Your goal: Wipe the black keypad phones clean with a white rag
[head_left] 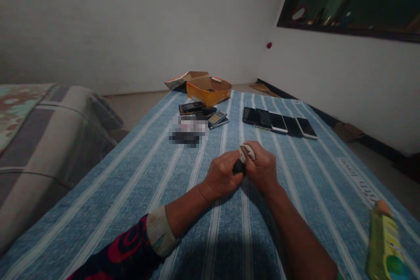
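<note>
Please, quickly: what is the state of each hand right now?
Left hand: closed, holding a small dark object.
Right hand: closed, holding a bunched pale cloth.

The striped cover (108, 183) looks like matt woven cloth from here, the white rag (250, 152) mid-frame like soft fabric. Right of centre, the phones (278, 123) look smooth; the upper-centre box (207, 95) is cardboard, the lower-right bottle (385, 245) smooth plastic.

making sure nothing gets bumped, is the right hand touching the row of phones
Apart: the head view plainly shows a strip of striped tablecloth between the right hand and the row of phones.
</note>
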### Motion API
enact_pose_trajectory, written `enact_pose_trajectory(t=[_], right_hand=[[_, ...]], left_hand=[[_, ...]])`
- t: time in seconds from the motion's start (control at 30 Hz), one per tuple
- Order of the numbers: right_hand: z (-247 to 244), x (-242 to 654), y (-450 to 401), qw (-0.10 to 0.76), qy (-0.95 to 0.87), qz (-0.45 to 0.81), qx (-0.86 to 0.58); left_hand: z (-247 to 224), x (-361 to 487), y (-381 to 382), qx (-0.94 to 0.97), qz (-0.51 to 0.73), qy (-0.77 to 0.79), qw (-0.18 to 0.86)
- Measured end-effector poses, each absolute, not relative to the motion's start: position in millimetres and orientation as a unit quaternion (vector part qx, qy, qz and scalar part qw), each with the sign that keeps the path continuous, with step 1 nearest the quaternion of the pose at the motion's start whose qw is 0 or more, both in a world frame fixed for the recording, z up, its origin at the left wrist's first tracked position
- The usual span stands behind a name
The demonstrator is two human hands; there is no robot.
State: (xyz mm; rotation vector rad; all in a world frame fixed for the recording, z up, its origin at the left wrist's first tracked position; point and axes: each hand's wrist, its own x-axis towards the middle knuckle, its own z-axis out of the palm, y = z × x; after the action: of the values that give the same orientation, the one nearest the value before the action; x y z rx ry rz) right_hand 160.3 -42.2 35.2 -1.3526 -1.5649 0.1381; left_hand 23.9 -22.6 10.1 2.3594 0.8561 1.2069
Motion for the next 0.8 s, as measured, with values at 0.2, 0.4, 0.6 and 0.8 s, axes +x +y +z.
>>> enact_pose_trajectory(t=[0.2,0.4,0.6,0.8], right_hand=[[37.0,174.9,-47.5,0.587,-0.543,0.295,-0.523],[36.2,166.1,-55.5,0.479,-0.717,0.118,-0.493],[30.9,160.4,-47.4,0.453,-0.733,-0.008,-0.507],[33.2,160.6,-40.0,0.503,-0.652,0.035,-0.566]], left_hand=[[7.6,21.1,-18.6,0.831,0.433,0.314,0.155],[11.1,21.2,-16.4,0.815,0.438,0.328,0.190],[14.7,23.3,-18.8,0.818,0.424,0.327,0.210],[12.3,24.6,-21.0,0.838,0.412,0.305,0.185]])
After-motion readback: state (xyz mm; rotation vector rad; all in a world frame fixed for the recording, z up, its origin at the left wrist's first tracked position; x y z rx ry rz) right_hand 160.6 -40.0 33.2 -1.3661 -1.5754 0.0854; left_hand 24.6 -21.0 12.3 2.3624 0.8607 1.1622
